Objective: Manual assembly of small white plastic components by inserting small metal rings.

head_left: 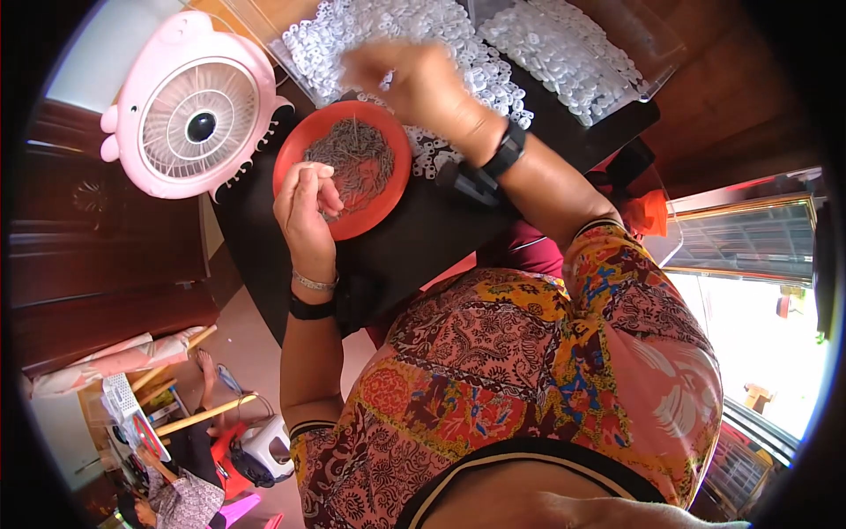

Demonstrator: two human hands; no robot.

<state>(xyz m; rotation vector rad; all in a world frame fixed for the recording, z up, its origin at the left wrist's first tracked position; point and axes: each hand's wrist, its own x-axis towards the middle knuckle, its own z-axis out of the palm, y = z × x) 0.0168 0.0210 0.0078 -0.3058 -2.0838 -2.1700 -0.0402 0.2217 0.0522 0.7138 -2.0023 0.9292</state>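
My left hand [308, 212] is at the near left rim of a round red plate [401, 176], with its fingers curled together. Whatever it may hold is hidden. In the plate lies a heap of small grey nails [352, 159]. Farther off, my right hand [423, 88] hangs over a big pile of small white plastic cable clips [480, 66]. Motion blurs its fingers, and a white spot shows between them, which may be a clip or the pile behind. Some clips have spilled onto the black tabletop [441, 220] beside the plate.
A pink animal-shaped fan [189, 115] stands left of the plate. At the far right is a clear container [652, 84] with a second heap of white clips. A dark object [471, 183] lies below my right wrist. Another person [185, 494] is at the lower left.
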